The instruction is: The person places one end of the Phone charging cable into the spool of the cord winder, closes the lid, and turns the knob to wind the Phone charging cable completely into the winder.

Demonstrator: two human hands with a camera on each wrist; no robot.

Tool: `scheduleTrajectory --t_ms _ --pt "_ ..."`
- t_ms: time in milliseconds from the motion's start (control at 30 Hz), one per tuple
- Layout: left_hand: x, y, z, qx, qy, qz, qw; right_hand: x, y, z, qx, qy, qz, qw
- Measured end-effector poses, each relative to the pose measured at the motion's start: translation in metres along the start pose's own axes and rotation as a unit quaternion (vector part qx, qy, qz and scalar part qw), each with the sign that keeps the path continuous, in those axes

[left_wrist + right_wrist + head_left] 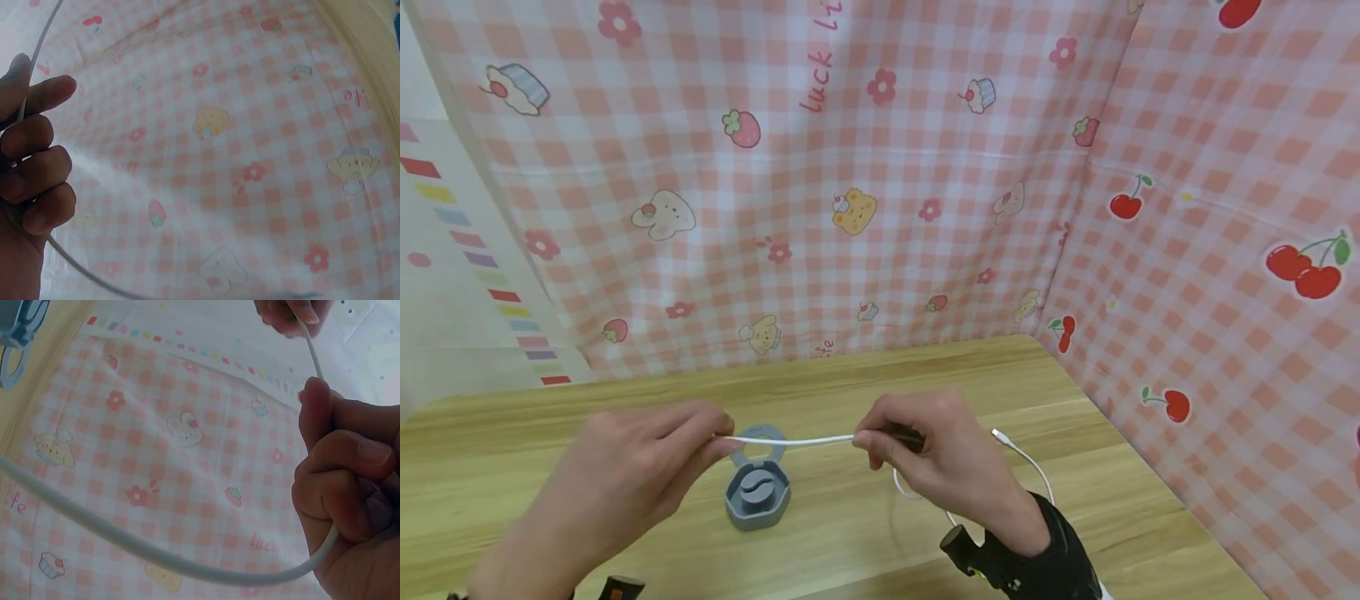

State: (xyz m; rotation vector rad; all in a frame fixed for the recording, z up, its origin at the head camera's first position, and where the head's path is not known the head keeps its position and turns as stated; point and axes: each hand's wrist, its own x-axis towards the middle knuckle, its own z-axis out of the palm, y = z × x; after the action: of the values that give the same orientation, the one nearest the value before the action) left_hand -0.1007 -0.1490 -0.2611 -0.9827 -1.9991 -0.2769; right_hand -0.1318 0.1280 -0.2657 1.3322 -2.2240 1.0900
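A white charging cable [805, 442] is stretched between the two hands above the table. My left hand [617, 479] pinches it at the left, and my right hand [943, 462] pinches it between thumb and index finger. In the left wrist view, the cable [84, 270] runs through the curled fingers and trails out below. In the right wrist view, the cable [156, 555] loops out from under the right fingers. A grey cable holder [758, 500], with an S-shaped slot on its post and a ring-shaped flap, sits open on the table between the hands.
The cable's white plug end [1000, 436] lies to the right of the right hand. The wooden table [827, 550] meets a pink checked cloth wall [820, 283] at the back and a cherry-printed one [1210, 333] on the right.
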Motion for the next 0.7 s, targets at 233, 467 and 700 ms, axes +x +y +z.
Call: scheduleTrajectory --t_ms 233,467,700 --pt "0.008 0.024 0.018 -0.01 -0.055 0.032 0.9979 0.001 -0.01 0.016 0.005 -0.01 -0.038 0.9992" --pt "0.009 0.036 0.028 -0.022 -0.034 0.06 0.9973 0.001 -0.017 0.025 0.023 -0.011 -0.052 0.9983" --pt "0.007 0.03 0.023 -0.031 -0.017 0.07 0.9969 0.001 -0.016 0.021 0.053 -0.038 -0.043 0.9969"
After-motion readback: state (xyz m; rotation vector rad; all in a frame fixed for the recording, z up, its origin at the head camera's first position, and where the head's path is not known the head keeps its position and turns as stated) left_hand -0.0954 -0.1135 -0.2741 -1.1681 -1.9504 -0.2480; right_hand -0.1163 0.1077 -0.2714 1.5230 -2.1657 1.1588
